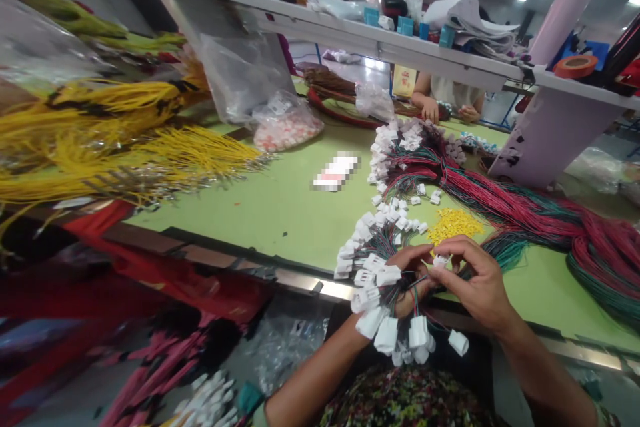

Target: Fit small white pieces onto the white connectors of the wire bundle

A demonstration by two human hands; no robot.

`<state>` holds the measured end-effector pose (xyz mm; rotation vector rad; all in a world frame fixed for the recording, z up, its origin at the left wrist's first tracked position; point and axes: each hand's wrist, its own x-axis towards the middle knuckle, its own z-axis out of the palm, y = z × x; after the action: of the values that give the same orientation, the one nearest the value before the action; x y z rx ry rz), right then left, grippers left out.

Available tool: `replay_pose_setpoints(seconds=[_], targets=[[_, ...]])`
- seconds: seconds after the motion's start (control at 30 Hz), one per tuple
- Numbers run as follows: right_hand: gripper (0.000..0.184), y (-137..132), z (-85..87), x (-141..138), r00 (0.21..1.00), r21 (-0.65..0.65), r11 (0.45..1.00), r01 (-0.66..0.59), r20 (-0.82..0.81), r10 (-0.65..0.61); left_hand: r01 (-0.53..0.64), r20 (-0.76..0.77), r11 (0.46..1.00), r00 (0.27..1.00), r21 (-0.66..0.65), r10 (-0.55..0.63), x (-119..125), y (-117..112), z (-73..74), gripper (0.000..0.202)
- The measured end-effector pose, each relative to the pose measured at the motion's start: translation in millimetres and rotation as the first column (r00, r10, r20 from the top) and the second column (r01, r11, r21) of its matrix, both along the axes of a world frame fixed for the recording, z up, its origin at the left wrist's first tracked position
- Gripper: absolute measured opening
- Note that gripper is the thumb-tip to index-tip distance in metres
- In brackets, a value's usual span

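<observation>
My left hand (410,280) is closed round a bunch of thin red and green wires that end in several white plastic connectors (387,327), which hang below it over the table edge. My right hand (473,277) pinches one small white connector (441,259) between thumb and fingers, right beside the left hand. Just beyond the hands lies a small heap of tiny yellow pieces (454,223) on the green table (280,207). More white connectors (395,147) on wires trail away behind it.
A long bundle of red and green wires (550,220) runs off to the right. Yellow wire bundles (115,147) lie at the left, with plastic bags (285,123) nearby. A shelf (380,43) crosses overhead. Another person's hands (450,110) work at the far side.
</observation>
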<state>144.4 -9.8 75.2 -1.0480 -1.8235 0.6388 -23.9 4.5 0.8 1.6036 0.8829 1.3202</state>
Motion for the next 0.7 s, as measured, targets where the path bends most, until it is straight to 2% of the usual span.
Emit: replay_pose_setpoints(seconds=[0.07, 0.17, 0.27, 0.4, 0.5, 0.6, 0.7], targets=[[0.016, -1, -8.5, 1, 0.994, -0.003, 0.995, 0.104, 0.019, -0.104, -0.041, 0.018, 0.997, 0.999, 0.070, 0.039, 3, -3, -2.6, 0.042], [0.022, -4, -15.6, 0, 0.983, -0.003, 0.984, 0.179, 0.041, -0.179, -0.097, -0.019, 0.985, 0.995, 0.142, 0.101, 4, -9, -1.4, 0.028], [0.019, -7, -16.6, -1, 0.989, 0.012, 0.989, 0.148, 0.028, -0.148, -0.101, -0.095, 0.984, 0.989, 0.146, 0.116, 2, -12, 5.2, 0.018], [0.015, -13, -18.5, 0, 0.998, 0.056, 0.996, 0.068, -0.019, -0.067, -0.098, -0.113, 0.982, 0.987, 0.164, 0.118, 0, -13, 10.9, 0.020], [0.019, -16, -22.0, 2, 0.995, 0.019, 0.997, 0.075, -0.061, -0.074, -0.102, -0.100, 0.971, 0.987, 0.215, 0.126, 4, -13, 7.7, 0.022], [0.014, -16, -24.6, 2, 0.984, -0.026, 0.989, 0.143, -0.098, -0.145, -0.153, -0.103, 0.955, 0.977, 0.253, 0.184, 9, -12, 0.1, 0.027], [0.010, -15, -25.2, -1, 0.980, -0.013, 0.983, 0.184, -0.078, -0.185, -0.207, -0.123, 0.942, 0.961, 0.266, 0.246, 12, -13, -5.8, 0.026]])
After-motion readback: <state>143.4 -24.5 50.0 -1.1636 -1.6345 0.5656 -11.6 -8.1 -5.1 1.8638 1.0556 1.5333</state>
